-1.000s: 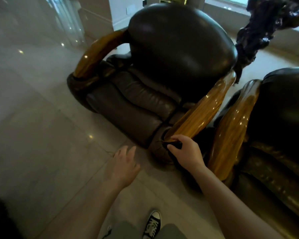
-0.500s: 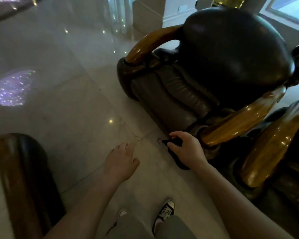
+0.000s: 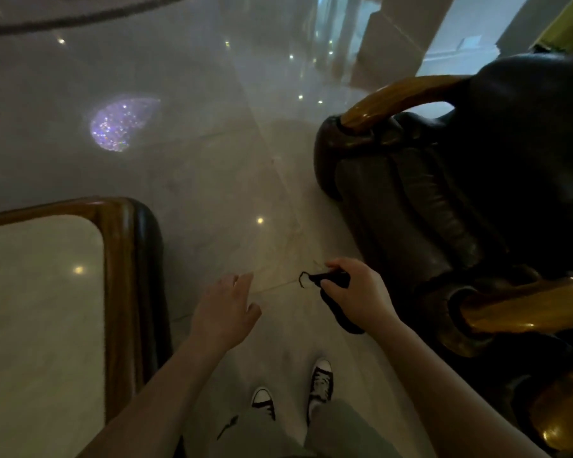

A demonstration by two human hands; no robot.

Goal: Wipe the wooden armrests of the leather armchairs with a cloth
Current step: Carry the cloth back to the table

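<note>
Hanging from the right hand (image 3: 358, 294) is the dark cloth (image 3: 339, 310), which is up in the air over the pale floor (image 3: 212, 180) and not touching any wood. The thumb and fingers of that hand are curled tight and pinch the top of the cloth, so the rest can drop down below the palm. A thin black loop (image 3: 304, 280) sticks out from the pinched end. I think it is held this way just to carry it, not to rub with it.

The left hand (image 3: 224, 314) holds nothing. Its fingers are loose and a little spread, palm down, likely for balance while walking.

Just to the right is a leather armchair (image 3: 444, 200). Its near armrest (image 3: 530, 309), shiny and golden brown, sits close to the cloth hand but apart from it. Its far armrest (image 3: 401, 97) curves along the other side, well apart from both hands. I guess that one gets wiped next, so the person must step around the seat.

On the left stands a table with a wooden rim (image 3: 119, 292). Two sneakers (image 3: 321, 380) point forward below
</note>
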